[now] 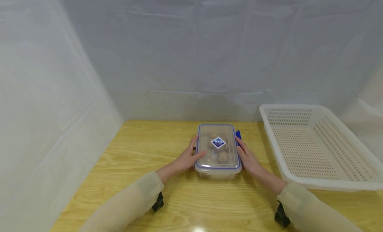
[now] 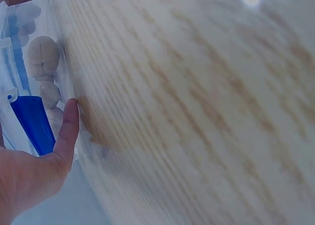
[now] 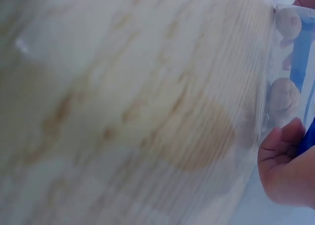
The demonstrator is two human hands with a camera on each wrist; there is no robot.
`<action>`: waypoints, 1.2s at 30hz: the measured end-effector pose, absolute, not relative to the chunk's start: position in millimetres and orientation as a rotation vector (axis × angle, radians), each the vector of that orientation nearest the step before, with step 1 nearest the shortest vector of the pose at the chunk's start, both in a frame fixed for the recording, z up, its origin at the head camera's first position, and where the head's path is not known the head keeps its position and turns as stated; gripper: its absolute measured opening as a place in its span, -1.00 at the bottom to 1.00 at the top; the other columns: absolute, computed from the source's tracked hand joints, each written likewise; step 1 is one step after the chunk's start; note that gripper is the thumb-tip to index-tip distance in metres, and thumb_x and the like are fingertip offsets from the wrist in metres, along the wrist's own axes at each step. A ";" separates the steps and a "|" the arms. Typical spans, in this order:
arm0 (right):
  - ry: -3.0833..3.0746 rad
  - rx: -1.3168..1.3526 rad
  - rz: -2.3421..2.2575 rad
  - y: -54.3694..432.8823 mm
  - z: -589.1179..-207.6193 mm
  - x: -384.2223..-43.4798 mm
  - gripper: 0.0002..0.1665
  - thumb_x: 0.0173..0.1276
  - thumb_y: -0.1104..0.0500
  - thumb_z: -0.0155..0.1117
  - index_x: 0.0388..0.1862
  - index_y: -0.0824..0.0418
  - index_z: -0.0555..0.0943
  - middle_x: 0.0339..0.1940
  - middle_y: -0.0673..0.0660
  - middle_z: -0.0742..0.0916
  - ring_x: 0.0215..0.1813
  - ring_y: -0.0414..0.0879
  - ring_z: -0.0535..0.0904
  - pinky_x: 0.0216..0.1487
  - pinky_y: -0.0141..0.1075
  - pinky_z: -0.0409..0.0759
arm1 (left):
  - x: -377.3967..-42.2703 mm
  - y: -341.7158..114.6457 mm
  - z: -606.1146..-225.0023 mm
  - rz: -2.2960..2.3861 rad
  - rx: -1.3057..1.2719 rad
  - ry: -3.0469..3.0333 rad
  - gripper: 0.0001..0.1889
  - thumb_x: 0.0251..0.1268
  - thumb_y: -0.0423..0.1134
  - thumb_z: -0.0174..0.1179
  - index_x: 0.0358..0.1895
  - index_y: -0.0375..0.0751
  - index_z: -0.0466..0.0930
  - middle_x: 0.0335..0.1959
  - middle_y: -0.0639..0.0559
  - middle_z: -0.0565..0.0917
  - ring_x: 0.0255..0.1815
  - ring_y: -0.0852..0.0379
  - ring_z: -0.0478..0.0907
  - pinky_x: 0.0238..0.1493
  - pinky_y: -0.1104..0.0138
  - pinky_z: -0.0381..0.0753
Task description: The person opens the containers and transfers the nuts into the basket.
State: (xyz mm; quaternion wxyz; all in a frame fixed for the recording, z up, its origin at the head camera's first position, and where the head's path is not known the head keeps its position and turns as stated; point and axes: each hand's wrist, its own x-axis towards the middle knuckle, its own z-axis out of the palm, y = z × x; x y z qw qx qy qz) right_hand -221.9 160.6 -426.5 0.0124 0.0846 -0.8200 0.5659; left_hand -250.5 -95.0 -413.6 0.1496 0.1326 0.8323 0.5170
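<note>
A clear plastic food container [image 1: 218,153] with a blue-edged lid stands on the table, with several walnuts [image 2: 43,57] showing through its walls. My left hand [image 1: 187,157] grips its left side, thumb on top of the lid and a finger stretched along the wall. On the opposite side my right hand [image 1: 249,162] holds the container, its fingers curled beside the wall in the right wrist view. A blue latch [image 1: 238,134] sticks out past the lid at the right. In the left wrist view another blue latch [image 2: 35,121] slants outward by the left hand.
A white perforated plastic basket [image 1: 273,148] stands to the right of the container. The wooden table [image 1: 143,142] ends at a pale sheet [image 1: 179,59] hung at the back. More sheeting [image 1: 45,109] hangs along the left.
</note>
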 end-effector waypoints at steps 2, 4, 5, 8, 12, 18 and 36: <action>-2.570 0.270 1.732 161.0 -425.7 -221.9 -0.43 0.64 0.17 -0.24 0.51 0.39 0.06 0.47 0.49 0.15 0.45 0.38 0.08 0.41 0.12 0.03 | -250.4 -95.3 -413.7 1.491 0.382 2.389 -0.18 0.48 -0.01 0.06 0.58 0.01 -0.28 0.32 -0.40 0.30 0.04 -0.21 0.55 -0.26 0.15 0.63; -2.587 0.276 1.712 161.8 -425.5 -222.3 -0.42 0.64 0.16 -0.24 0.51 0.38 0.06 0.47 0.48 0.16 0.45 0.37 0.07 0.41 0.12 0.02 | -250.4 -95.5 -413.7 1.495 0.380 2.387 -0.18 0.48 -0.02 0.06 0.58 0.01 -0.28 0.32 -0.40 0.30 0.03 -0.21 0.55 -0.27 0.16 0.63; -2.588 0.288 1.703 162.2 -425.6 -222.7 -0.42 0.64 0.16 -0.24 0.51 0.38 0.06 0.47 0.48 0.16 0.47 0.36 0.04 0.42 0.11 0.00 | -250.5 -95.5 -413.7 1.495 0.377 2.387 -0.18 0.48 -0.02 0.06 0.59 0.01 -0.28 0.32 -0.39 0.30 0.02 -0.20 0.55 -0.27 0.17 0.63; -2.593 0.307 1.696 163.4 -426.5 -223.6 -0.41 0.64 0.15 -0.23 0.52 0.37 0.06 0.48 0.47 0.16 0.47 0.35 0.03 0.42 0.11 -0.01 | -251.0 -95.7 -413.7 1.495 0.371 2.385 -0.18 0.48 -0.02 0.06 0.59 0.02 -0.28 0.32 -0.39 0.30 0.03 -0.20 0.55 -0.27 0.18 0.63; -2.569 0.358 1.611 164.0 -427.7 -224.9 -0.43 0.62 0.20 -0.18 0.48 0.45 0.12 0.44 0.49 0.22 0.44 0.37 0.10 0.40 0.12 0.04 | -250.6 -95.9 -413.7 1.493 0.363 2.384 -0.18 0.48 -0.02 0.06 0.59 0.02 -0.28 0.33 -0.39 0.29 0.04 -0.22 0.54 -0.26 0.17 0.64; -2.573 0.329 1.562 165.1 -426.7 -224.2 -0.45 0.60 0.22 -0.13 0.45 0.46 0.17 0.36 0.51 0.36 0.35 0.36 0.29 0.36 0.10 0.16 | -250.3 -96.1 -415.6 1.511 0.374 2.378 -0.18 0.48 -0.03 0.07 0.59 0.01 -0.27 0.32 -0.41 0.29 0.03 -0.24 0.55 -0.29 0.15 0.65; -2.650 0.153 1.698 163.5 -421.4 -223.0 -0.24 0.53 -0.02 0.06 0.54 0.28 0.10 0.40 0.45 0.33 0.31 0.34 0.34 0.22 0.09 0.39 | -246.3 -93.9 -412.0 1.508 0.386 2.390 -0.20 0.49 -0.04 0.05 0.58 0.03 -0.26 0.30 -0.38 0.31 0.04 -0.22 0.54 -0.22 0.13 0.64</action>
